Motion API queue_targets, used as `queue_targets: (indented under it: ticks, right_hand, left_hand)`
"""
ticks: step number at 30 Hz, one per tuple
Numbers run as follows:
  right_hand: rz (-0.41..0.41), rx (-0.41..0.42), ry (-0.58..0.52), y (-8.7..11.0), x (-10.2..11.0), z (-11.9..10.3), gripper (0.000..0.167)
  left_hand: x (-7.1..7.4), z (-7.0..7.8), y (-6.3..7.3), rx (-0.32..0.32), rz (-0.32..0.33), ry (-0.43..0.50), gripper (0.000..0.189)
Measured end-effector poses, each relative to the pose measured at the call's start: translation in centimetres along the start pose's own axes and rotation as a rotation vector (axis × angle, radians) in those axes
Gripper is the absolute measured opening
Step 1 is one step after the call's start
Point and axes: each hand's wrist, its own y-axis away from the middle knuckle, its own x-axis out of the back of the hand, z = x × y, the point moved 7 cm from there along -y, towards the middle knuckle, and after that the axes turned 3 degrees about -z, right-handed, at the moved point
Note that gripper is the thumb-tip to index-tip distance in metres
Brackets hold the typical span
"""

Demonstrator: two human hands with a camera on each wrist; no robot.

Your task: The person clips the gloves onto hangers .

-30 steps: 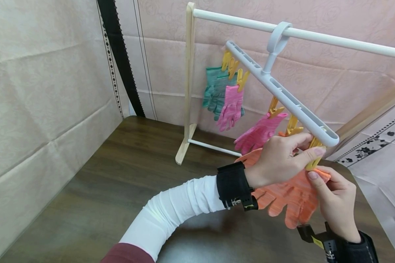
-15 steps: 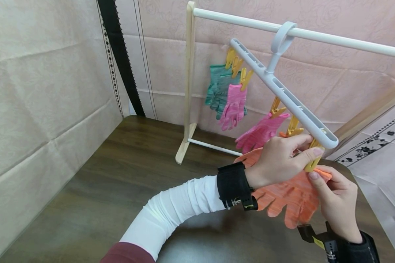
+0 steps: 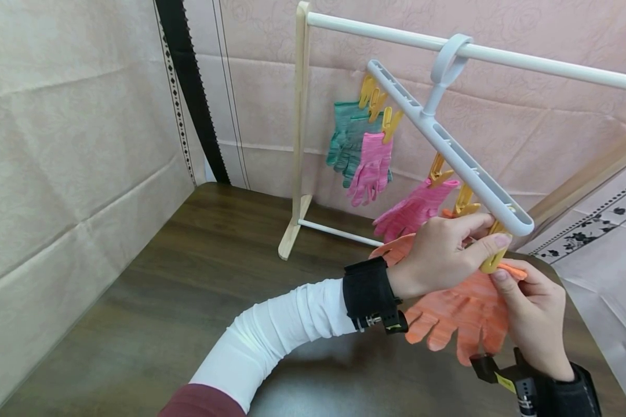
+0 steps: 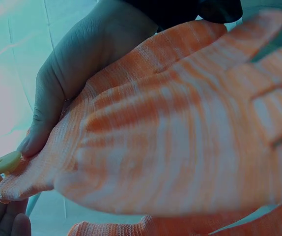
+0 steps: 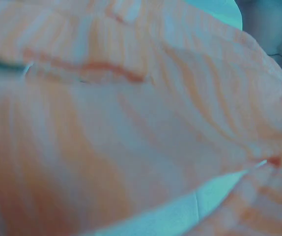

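Observation:
My left hand pinches a yellow clothespin at the near end of a light-blue hanger. My right hand holds an orange knit glove by its cuff, right at the clothespin's tip, with the glove's fingers hanging down. In the left wrist view the striped glove spreads wide, its cuff corner meeting the clothespin. Blurred glove fabric fills most of the right wrist view. Another orange glove hangs partly hidden behind my left hand.
Pink gloves and green gloves hang from yellow clothespins farther along the hanger. Its hook loops over the white bar of a wooden stand. Below is a dark wooden table, with cloth walls around.
The hanger has swung slightly, its far end shifting right with the hanging gloves. The held orange glove has shifted a little right, its cuff staying near the clothespin. My left hand has barely moved.

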Motion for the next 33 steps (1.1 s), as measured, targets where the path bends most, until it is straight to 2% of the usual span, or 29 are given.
queue_targets:
  ticks: [6, 13, 17, 22, 28, 31, 33]
  right_hand:
    - [0.025, -0.020, -0.021, -0.1, 0.0, 0.2, 0.014]
    - [-0.007, 0.062, -0.157, -0.2, 0.1, 0.2, 0.019]
    - [-0.015, 0.062, -0.169, -0.2, 0.1, 0.3, 0.021]
    - [-0.002, 0.043, -0.176, -0.1, 0.0, 0.3, 0.020]
    - [0.034, 0.002, -0.146, 0.1, 0.1, 0.7, 0.020]
    - [0.025, 0.016, -0.184, 0.1, 0.1, 0.9, 0.021]
    - [0.015, 0.027, -0.216, 0.2, 0.2, 1.1, 0.021]
  left_hand:
    - [0.0, 0.0, 0.0, -0.006, 0.002, -0.008, 0.022]
    - [-0.2, 0.2, 0.1, -0.026, -0.023, -0.013, 0.022]
    - [-0.1, 0.4, 0.4, -0.072, 0.011, -0.024, 0.026]
    - [-0.1, 0.4, 0.7, -0.123, 0.048, 0.014, 0.027]
    - [0.0, 0.2, 0.7, -0.115, 0.045, 0.015, 0.030]
    - [0.0, 0.0, 0.7, -0.105, 0.040, -0.012, 0.032]
    - [0.0, 0.0, 0.8, -0.123, 0.049, -0.005, 0.032]
